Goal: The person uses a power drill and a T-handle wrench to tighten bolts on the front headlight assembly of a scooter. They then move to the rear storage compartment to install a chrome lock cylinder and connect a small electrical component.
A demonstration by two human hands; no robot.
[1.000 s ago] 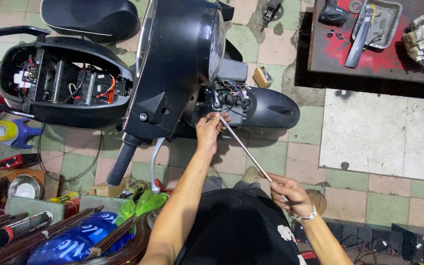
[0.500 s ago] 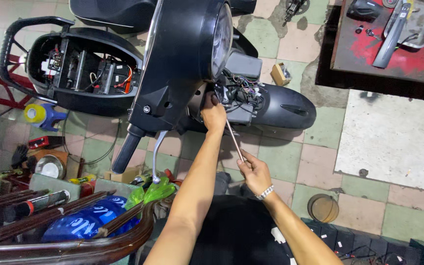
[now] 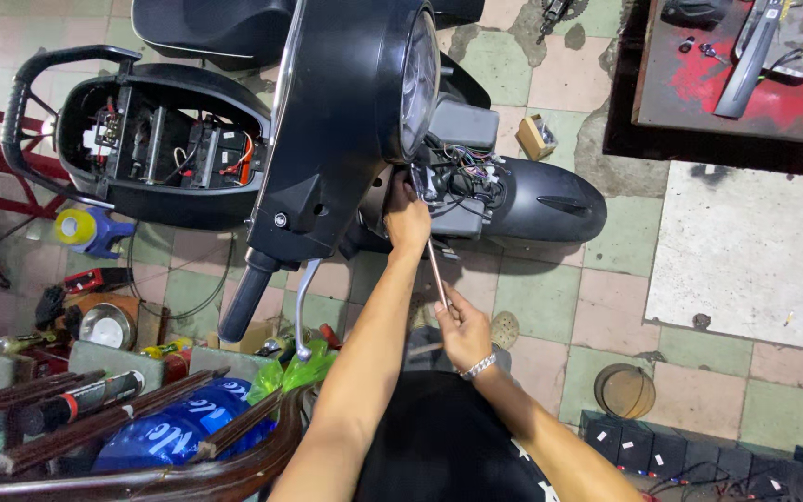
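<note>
Partly hidden rod tip (image 3: 436,270), left hand (image 3: 407,221), right hand (image 3: 465,327)

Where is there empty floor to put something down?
The pale slab right of the scooter's front fender, below the red bench, is bare. Tiles near the round lid are open too. The left side, around the yellow-capped bottle, is crowded.

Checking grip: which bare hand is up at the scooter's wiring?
The left hand, at the black scooter's exposed wiring; the right hand holds the thin metal rod lower down.

Glossy black plastic scooter panel (image 3: 327,139); thin bare-metal rod (image 3: 436,271).
</note>
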